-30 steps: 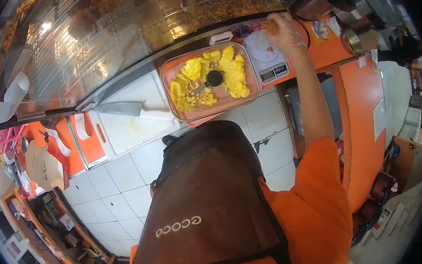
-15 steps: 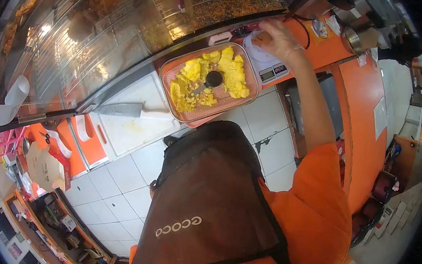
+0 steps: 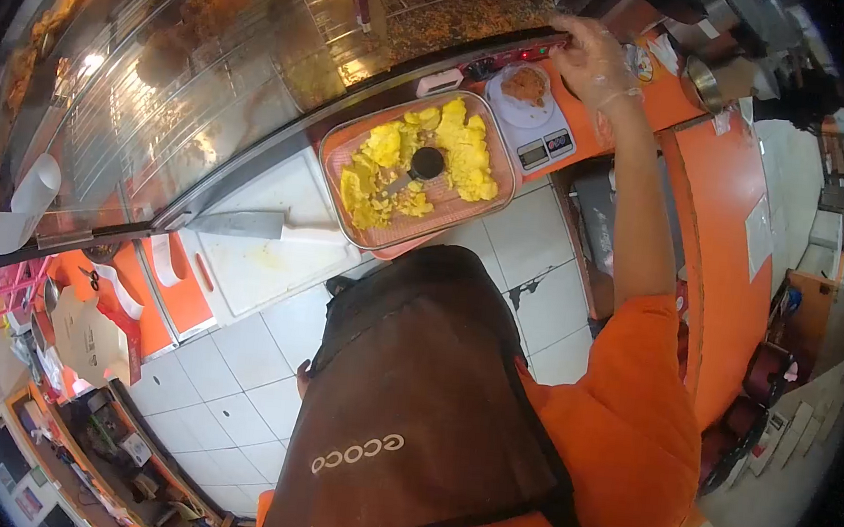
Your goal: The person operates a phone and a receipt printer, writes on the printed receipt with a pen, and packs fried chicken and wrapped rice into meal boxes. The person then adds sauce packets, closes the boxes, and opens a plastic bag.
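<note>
My right hand (image 3: 596,66), in a clear plastic glove, is just right of a digital kitchen scale (image 3: 536,133), near the lower edge of the display case. Its fingers are partly bent and apart, with nothing visible in them. On the scale's round white plate lies a brown, breaded-looking piece of food (image 3: 526,86). Left of the scale is a rectangular tray (image 3: 462,203) with crumbly yellow food (image 3: 467,147) and a dark round-topped tool (image 3: 427,163). Only a sliver of my left hand (image 3: 303,379) shows beside the brown apron; its fingers are mostly hidden.
A cleaver (image 3: 240,223) lies on a white cutting board (image 3: 271,268) left of the tray. Along the far side runs a glass display case (image 3: 215,105) with wire racks. A metal bowl (image 3: 704,80) stands at the right on the orange counter (image 3: 725,190).
My right hand has moved right, away from over the scale, uncovering the brown food piece on its plate. Slightly more of my left hand shows beside the apron.
</note>
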A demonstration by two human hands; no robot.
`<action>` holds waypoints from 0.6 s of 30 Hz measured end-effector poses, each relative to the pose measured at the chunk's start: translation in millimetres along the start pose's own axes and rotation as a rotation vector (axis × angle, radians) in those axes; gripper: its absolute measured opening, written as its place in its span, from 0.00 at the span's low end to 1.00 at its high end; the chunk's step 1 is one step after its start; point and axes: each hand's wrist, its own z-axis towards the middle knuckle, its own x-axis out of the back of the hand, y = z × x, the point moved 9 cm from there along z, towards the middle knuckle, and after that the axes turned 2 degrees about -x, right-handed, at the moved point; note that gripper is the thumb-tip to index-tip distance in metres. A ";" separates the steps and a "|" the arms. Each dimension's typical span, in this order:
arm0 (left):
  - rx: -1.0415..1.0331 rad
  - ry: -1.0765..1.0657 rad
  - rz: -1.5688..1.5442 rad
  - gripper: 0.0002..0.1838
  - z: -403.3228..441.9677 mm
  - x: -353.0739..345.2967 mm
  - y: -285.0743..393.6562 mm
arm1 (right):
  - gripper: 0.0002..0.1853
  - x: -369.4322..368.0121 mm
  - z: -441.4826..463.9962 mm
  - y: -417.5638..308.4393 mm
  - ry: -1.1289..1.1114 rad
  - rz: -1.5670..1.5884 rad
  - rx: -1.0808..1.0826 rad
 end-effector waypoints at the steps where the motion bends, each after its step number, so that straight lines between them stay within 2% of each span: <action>1: 0.003 0.001 -0.004 0.42 -0.7 0.2 0.3 | 0.25 -14.9 -2.1 8.6 -0.046 -0.010 -0.061; 3: 0.001 0.001 -0.008 0.42 0.2 0.3 -0.5 | 0.25 -45.6 -6.9 22.9 -0.138 -0.032 -0.182; 4: 0.005 0.003 -0.016 0.42 0.3 -0.1 -1.5 | 0.25 -43.0 -29.7 -10.9 -0.257 0.252 -0.323; 7: 0.008 0.010 -0.032 0.42 -1.2 -0.4 -6.7 | 0.21 -85.8 -31.3 -6.0 -0.341 -0.303 -0.161; 10: 0.014 0.016 -0.051 0.42 -4.0 -0.1 -13.4 | 0.20 -100.0 -38.4 10.7 -0.065 -0.222 0.045; 13: 0.037 0.026 -0.109 0.42 -10.8 1.0 -24.2 | 0.20 -84.4 -38.6 5.6 -0.049 -0.035 -0.037; 16: 0.088 0.059 -0.305 0.39 -25.8 -0.2 -28.4 | 0.23 -89.7 -38.6 55.2 -0.048 0.146 -0.185; 18: 0.083 0.022 -0.223 0.37 -26.2 2.5 -28.1 | 0.23 -77.4 -45.6 74.9 0.099 0.208 -0.221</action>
